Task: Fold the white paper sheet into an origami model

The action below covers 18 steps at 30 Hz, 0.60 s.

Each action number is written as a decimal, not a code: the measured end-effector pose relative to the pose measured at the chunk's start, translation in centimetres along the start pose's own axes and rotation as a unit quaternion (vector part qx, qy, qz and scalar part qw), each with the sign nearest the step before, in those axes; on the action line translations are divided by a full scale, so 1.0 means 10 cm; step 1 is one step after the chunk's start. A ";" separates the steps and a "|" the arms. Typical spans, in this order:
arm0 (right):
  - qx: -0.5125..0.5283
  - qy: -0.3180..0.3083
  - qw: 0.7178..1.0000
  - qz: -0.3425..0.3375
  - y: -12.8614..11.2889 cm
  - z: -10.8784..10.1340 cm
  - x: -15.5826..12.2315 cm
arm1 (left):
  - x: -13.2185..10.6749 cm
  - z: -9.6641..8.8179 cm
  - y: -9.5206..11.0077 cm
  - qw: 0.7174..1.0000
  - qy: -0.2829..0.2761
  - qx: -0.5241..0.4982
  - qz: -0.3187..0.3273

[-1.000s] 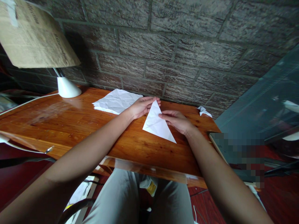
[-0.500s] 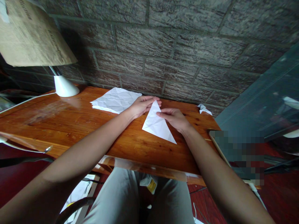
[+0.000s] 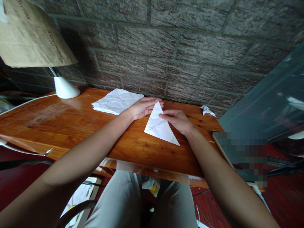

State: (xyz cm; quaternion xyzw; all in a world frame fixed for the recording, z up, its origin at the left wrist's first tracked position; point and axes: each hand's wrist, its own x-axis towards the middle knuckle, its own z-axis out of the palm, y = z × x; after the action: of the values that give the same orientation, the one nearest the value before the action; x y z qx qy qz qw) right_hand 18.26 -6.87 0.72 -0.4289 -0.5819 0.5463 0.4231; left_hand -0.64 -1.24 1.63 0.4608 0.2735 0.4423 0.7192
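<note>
Folded paper, pinched by the right hand at three o'clock, likely can't slip; whether the left hand, at ten, grips is unclear.

The desk is glossy orange-brown wood, scuffed pale to the left of the paper stack. That stack (its top sheet creased all over) lies toward the wall side. Farther left of it stands the lamp; well to its right lies a folded scrap.

the paper triangle is white, the table orange-brown.
</note>
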 end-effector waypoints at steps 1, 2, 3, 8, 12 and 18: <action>0.002 -0.005 1.000 0.000 0.00 0.00 0.00 | 0.00 -0.01 0.00 1.000 -0.005 -0.002 -0.002; 0.004 -0.009 1.000 -0.001 -0.01 0.00 0.00 | 0.01 -0.02 0.00 1.000 -0.009 -0.003 -0.005; 0.007 -0.012 1.000 -0.002 -0.01 -0.01 0.00 | 0.01 -0.02 0.00 1.000 -0.013 -0.004 -0.008; 0.008 -0.011 1.000 -0.009 0.00 -0.02 0.00 | 0.02 -0.05 0.00 0.999 -0.029 0.003 -0.016; 0.004 -0.018 1.000 -0.011 0.00 -0.02 0.01 | 0.02 -0.05 0.00 0.999 -0.028 0.000 -0.020; 0.015 -0.034 0.999 -0.014 -0.02 -0.03 0.00 | 0.02 -0.04 -0.01 0.999 -0.040 -0.013 -0.021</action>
State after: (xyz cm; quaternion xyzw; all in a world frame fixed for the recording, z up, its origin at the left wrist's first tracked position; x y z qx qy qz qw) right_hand 18.53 -6.75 0.90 -0.3951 -0.5937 0.5634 0.4172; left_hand -0.80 -0.87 1.43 0.4629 0.2483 0.4115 0.7448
